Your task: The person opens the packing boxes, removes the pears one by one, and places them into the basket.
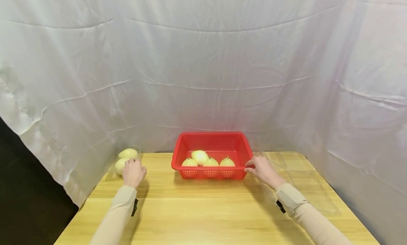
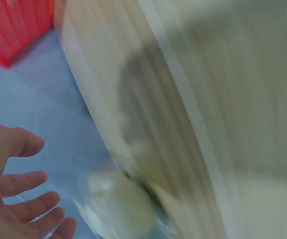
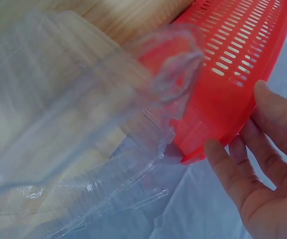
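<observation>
Red basket (image 1: 210, 142), one: slatted plastic, upright towards the far edge of the wood-grain tabletop (image 1: 197, 213); the landmark for all places below.

Pale yellow fruits (image 1: 199, 157), four: inside the basket, grouped along its near side; three in a row, short stems uppermost, one lying just behind.

Pale yellow fruits (image 1: 128, 153), two: well left of the basket, one behind the other, with clear plastic (image 1: 139, 149) about them.

Left hand (image 1: 133, 172): left of the basket, just beside the nearer of those two. Fingers (image 2: 31, 208) spread and loosely extended, holding nothing; thumb well apart.

Right hand (image 1: 263, 170): at the basket's right near corner. Thumb and index fingers (image 3: 233, 174) set wide, tips at the rim; whether they grip it cannot be told.

Clear plastic containers (image 3: 34, 99): right of the basket, partly blurred; number uncertain.

Dark wrist straps (image 1: 135, 207), two: nearer than the basket, one at each pale sleeve.

Whitish cloth (image 1: 197, 79): hanging behind the basket and to both sides.
</observation>
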A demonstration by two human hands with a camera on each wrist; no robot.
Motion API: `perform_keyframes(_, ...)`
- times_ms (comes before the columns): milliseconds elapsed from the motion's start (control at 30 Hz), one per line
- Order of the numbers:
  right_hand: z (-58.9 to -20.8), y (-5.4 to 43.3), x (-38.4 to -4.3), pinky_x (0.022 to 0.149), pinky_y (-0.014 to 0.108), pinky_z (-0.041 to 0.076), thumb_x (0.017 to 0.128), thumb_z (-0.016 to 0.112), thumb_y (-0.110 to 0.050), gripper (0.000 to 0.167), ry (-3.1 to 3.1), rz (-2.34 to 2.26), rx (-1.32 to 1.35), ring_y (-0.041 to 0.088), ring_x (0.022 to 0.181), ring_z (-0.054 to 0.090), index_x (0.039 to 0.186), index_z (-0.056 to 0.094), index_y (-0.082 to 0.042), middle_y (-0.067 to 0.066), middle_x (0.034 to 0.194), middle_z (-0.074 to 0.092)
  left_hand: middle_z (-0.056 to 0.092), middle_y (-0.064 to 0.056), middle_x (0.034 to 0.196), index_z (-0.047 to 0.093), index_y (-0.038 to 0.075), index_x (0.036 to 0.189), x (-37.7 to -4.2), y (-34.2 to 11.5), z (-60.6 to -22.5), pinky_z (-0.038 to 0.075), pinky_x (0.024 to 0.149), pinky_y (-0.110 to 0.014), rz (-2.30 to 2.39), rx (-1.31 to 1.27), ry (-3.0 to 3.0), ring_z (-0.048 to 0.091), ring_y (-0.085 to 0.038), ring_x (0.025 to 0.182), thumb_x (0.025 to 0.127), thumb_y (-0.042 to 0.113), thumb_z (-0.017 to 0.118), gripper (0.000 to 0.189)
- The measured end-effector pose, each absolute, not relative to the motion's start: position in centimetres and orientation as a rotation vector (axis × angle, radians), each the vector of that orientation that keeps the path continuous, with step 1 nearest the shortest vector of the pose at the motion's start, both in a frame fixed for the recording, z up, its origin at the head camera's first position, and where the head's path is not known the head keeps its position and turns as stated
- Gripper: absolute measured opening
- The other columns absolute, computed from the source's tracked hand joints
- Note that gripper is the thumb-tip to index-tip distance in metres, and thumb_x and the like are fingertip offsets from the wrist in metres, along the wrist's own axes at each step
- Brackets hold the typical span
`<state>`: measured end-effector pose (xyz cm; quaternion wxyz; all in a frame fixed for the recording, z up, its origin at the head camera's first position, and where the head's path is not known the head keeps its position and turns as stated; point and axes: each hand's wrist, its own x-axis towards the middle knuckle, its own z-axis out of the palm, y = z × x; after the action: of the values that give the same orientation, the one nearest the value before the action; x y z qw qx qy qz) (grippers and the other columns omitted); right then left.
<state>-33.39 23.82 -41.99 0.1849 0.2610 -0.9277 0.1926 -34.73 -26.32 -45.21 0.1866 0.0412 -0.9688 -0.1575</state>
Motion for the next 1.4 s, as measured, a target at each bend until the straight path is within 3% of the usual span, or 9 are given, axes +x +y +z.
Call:
perform_keyframes(67, -41.9, 23.8, -33.3, 0.066, 0.032, 0.051, 0.078, 0.079, -0.007, 0.004, -2.605, 0.54, 0.746, 0.015, 0.071, 0.061, 0.081, 0.077, -0.006, 0.001, 0.076, 0.072, 0.053, -0.034, 0.116, 0.057, -0.01, 0.109, -34.7, -27.2, -45.3, 0.041, 0.085, -0.065, -0.426, 0.156, -2.732, 0.047, -0.052, 0.113, 0.087, 0.01, 0.051, 0.031)
perform_keyframes(233, -41.9, 23.9, -33.2, 0.066, 0.033, 0.051, 0.078, 0.079, -0.007, 0.005, -2.62, 0.522, 0.724, 0.017, 0.071, 0.062, 0.08, 0.076, -0.005, 0.001, 0.075, 0.07, 0.049, -0.034, 0.118, 0.051, -0.011, 0.117, -34.9, -28.4, -46.0, 0.039, 0.087, -0.065, -0.416, 0.209, -2.779, 0.043, -0.052, 0.116, 0.088, 0.007, 0.049, 0.035)
perform_keyframes(500, -41.7, 23.8, -33.3, 0.066, 0.033, 0.053, 0.079, 0.078, -0.006, 0.005, -2.628, 0.566, 0.722, 0.015, 0.071, 0.061, 0.082, 0.076, -0.002, 0.003, 0.076, 0.071, 0.055, -0.035, 0.115, 0.054, -0.008, 0.12, -35.0, -29.7, -46.3, 0.044, 0.083, -0.066, -0.294, 0.111, -2.779, 0.052, -0.052, 0.109, 0.092, 0.008, 0.052, 0.032)
perform_keyframes(733, -41.8, 23.7, -33.3, 0.066, 0.033, 0.053, 0.078, 0.079, -0.006, 0.005, -2.625, 0.557, 0.713, 0.014, 0.071, 0.061, 0.081, 0.076, -0.004, 0.002, 0.076, 0.07, 0.047, -0.037, 0.125, 0.05, 0.0, 0.134, -34.9, -30.4, -45.9, 0.043, 0.085, -0.067, -0.287, 0.064, -2.834, 0.044, -0.055, 0.118, 0.084, 0.006, 0.063, 0.052)
perform_keyframes(1000, -41.8, 23.6, -33.3, 0.066, 0.031, 0.052, 0.079, 0.078, -0.006, 0.005, -2.635, 0.583, 0.703, 0.013, 0.071, 0.06, 0.082, 0.076, -0.003, 0.002, 0.076, 0.071, 0.054, -0.035, 0.112, 0.053, -0.014, 0.112, -34.9, -31.0, -46.0, 0.046, 0.083, -0.065, -0.393, 0.068, -2.74, 0.051, -0.054, 0.108, 0.081, 0.003, 0.062, 0.037)
perform_keyframes(1233, -41.8, 23.6, -33.2, 0.066, 0.031, 0.052, 0.08, 0.078, -0.006, 0.005, -2.641, 0.581, 0.696, 0.014, 0.072, 0.061, 0.083, 0.076, -0.003, 0.003, 0.077, 0.071, 0.059, -0.033, 0.101, 0.057, -0.011, 0.1, -34.8, -31.4, -45.9, 0.047, 0.081, -0.062, -0.442, 0.038, -2.69, 0.056, -0.051, 0.098, 0.082, 0.002, 0.057, 0.022)
perform_keyframes(1400, -41.8, 23.6, -33.1, 0.068, 0.034, 0.053, 0.079, 0.078, -0.006, 0.005, -2.636, 0.581, 0.691, 0.018, 0.074, 0.064, 0.082, 0.076, -0.003, 0.004, 0.078, 0.072, 0.055, -0.035, 0.108, 0.057, -0.01, 0.106, -35.0, -31.4, -45.9, 0.046, 0.083, -0.063, -0.471, 0.06, -2.715, 0.054, -0.053, 0.102, 0.085, 0.003, 0.055, 0.025)
